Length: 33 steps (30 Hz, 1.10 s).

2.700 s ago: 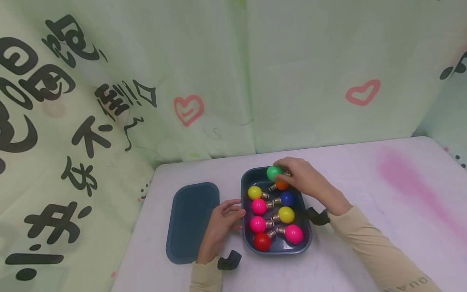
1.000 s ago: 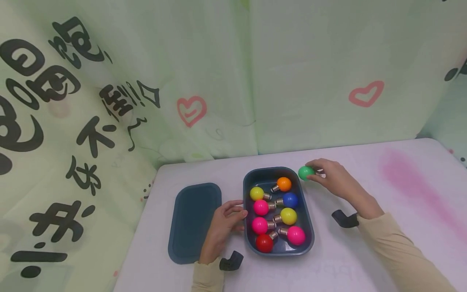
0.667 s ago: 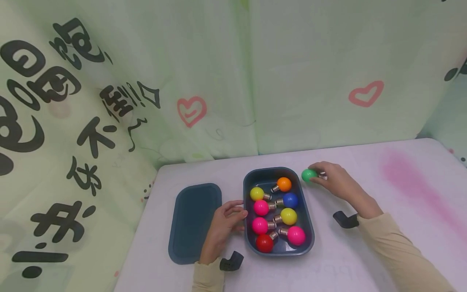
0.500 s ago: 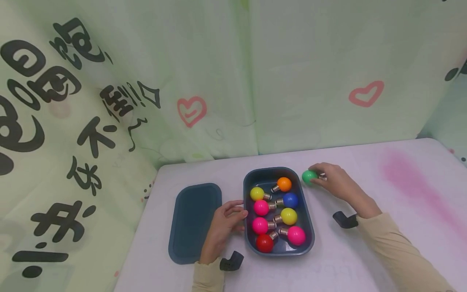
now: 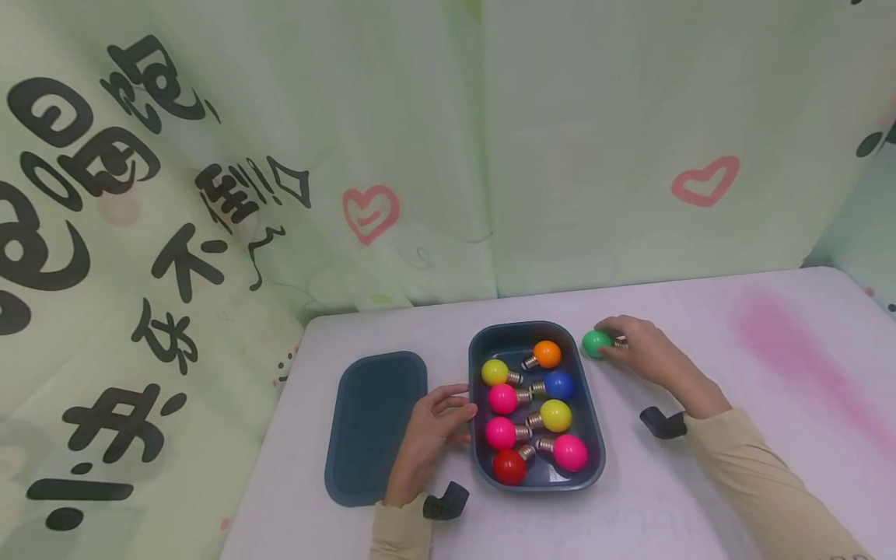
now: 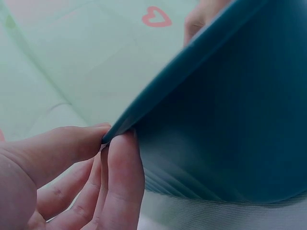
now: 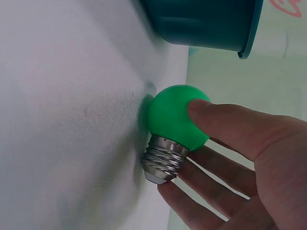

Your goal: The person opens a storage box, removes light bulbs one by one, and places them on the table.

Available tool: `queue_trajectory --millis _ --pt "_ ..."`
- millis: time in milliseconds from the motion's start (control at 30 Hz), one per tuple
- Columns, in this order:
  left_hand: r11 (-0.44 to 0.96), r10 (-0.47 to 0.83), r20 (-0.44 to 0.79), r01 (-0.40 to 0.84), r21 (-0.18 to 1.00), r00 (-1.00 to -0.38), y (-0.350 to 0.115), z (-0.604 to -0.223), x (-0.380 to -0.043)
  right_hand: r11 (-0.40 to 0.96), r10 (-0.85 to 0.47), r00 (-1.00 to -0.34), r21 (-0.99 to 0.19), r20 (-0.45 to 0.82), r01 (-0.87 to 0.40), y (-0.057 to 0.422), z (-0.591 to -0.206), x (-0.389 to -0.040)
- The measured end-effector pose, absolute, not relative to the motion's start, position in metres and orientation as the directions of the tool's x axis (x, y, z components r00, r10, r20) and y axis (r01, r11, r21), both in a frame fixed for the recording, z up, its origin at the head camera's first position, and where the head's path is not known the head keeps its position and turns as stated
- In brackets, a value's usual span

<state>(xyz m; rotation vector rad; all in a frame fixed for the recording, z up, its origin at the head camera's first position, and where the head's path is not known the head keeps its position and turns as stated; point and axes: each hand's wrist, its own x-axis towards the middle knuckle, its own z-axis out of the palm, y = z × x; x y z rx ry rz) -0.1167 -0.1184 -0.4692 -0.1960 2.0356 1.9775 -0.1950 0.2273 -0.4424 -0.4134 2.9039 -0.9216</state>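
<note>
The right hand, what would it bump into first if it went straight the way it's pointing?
Probably the side of the dark tray, with the green bulb in the right hand hitting first. The bulb's exact height is hard to tell.

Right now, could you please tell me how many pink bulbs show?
3, all in the tray: one pink bulb midway along its left side, another pink bulb just nearer, a third pink bulb front right.

Beige sleeves [image 5: 763, 482], black wrist cameras [image 5: 446, 502]
</note>
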Motion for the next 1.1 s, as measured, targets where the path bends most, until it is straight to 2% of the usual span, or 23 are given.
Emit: queue_trajectory --millis 467,1100 --pt "0.055 0.102 -0.301 -0.296 0.954 -0.948 -0.118 -0.470 -0.116 0.791 -0.277 -0.961 -0.570 -0.009 -0.223 0.229 -0.440 -0.195" --pt "0.038 0.110 -0.284 -0.282 0.959 -0.952 -0.117 -0.468 -0.115 0.797 -0.304 -0.952 -0.535 0.043 -0.279 0.216 -0.428 -0.192"
